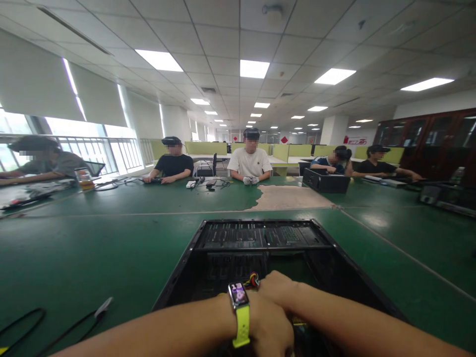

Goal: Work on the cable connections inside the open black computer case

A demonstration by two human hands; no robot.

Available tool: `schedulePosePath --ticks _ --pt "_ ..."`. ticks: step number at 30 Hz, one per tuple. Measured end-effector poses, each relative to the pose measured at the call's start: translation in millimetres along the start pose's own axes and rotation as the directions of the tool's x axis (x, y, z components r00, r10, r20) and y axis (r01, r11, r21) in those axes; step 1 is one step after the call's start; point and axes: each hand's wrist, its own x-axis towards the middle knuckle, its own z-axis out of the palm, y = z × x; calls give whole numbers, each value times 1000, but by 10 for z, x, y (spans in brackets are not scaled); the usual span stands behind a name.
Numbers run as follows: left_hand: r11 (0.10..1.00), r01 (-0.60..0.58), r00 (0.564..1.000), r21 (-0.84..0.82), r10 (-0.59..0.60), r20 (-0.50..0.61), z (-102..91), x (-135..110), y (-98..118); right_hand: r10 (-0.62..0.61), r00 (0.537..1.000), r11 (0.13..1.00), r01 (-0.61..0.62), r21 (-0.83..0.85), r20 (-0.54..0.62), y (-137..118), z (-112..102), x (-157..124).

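An open black computer case (323, 243) lies on the green table in front of me, and both my hands reach inside it. My left hand (270, 325), below a smartwatch (241, 312) with a yellow-green strap, is curled with its fingers turned down into the case. Just beyond it is my right hand (278, 288), bent at the wrist with the fingers closed and mostly covered by the left hand. A bundle of coloured wires (254, 280) shows beside the right knuckles. What either hand grips is hidden.
A black cable (91, 317) with a pale tag lies at the left on the green table (92, 248). Across the table sit several people with headsets. Another black case (325, 181) stands far right of centre, near a bare worn patch (293, 197). Small adapters (191, 184) lie opposite.
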Motion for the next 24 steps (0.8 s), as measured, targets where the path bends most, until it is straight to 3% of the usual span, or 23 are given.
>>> schedulePosePath --ticks 3,7,14,19,24 --pt "1000 22 997 -15 -20 74 -275 -120 -94 70 996 998 -70 -2 48 101 -160 -160" --pt "947 285 958 147 -280 -54 -440 -153 -332 106 990 992 -112 61 93 237 -356 -294" --pt "951 267 963 155 -261 -62 -319 21 -442 133 974 988 -145 53 185 188 -385 -257" --pt "972 199 967 127 -216 135 -176 92 -492 122 987 988 -130 78 103 93 -257 -202" --pt "953 262 958 155 -275 75 -83 152 -541 170 977 985 -172 4 127 60 -180 -153"
